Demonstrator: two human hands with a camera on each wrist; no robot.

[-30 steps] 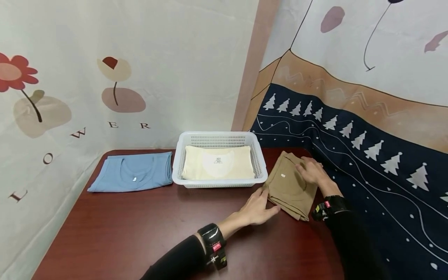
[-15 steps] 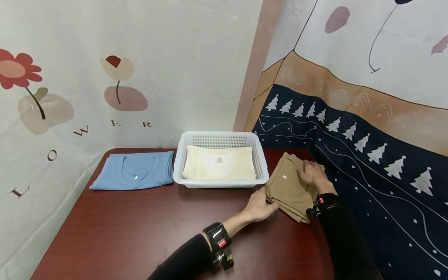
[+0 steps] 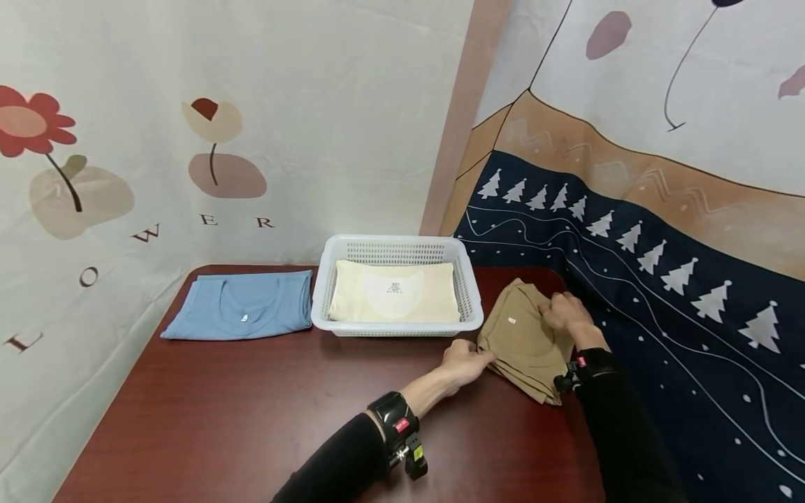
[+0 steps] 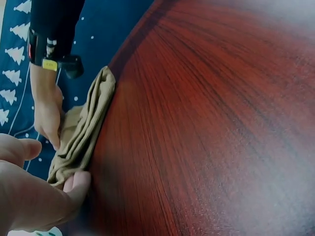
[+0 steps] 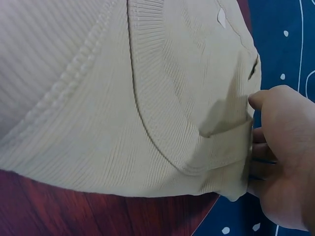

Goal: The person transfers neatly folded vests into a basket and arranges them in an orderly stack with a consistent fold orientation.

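A folded tan ribbed shirt (image 3: 517, 334), with a round neckline and a small white label, lies at the right of the table. My left hand (image 3: 464, 362) holds its near left edge; in the left wrist view the fingers (image 4: 78, 187) tuck under the folded layers. At the opposite edge my right hand (image 3: 567, 316) grips the cloth, thumb on top and the other fingers partly hidden behind the edge in the right wrist view. That edge stands slightly raised there, and the shirt's layers (image 4: 81, 135) show along the side.
A white plastic basket (image 3: 397, 328) stands left of the tan shirt with a folded cream garment (image 3: 393, 290) in it. Farther left lies a folded blue shirt (image 3: 251, 307). A patterned cloth (image 3: 629, 314) borders the table (image 3: 251, 419) on the right.
My left hand's fingers have closed in on the shirt's edge, the thumb drawn in. My right hand has curled more at the far edge, and the shirt has shifted slightly toward me.
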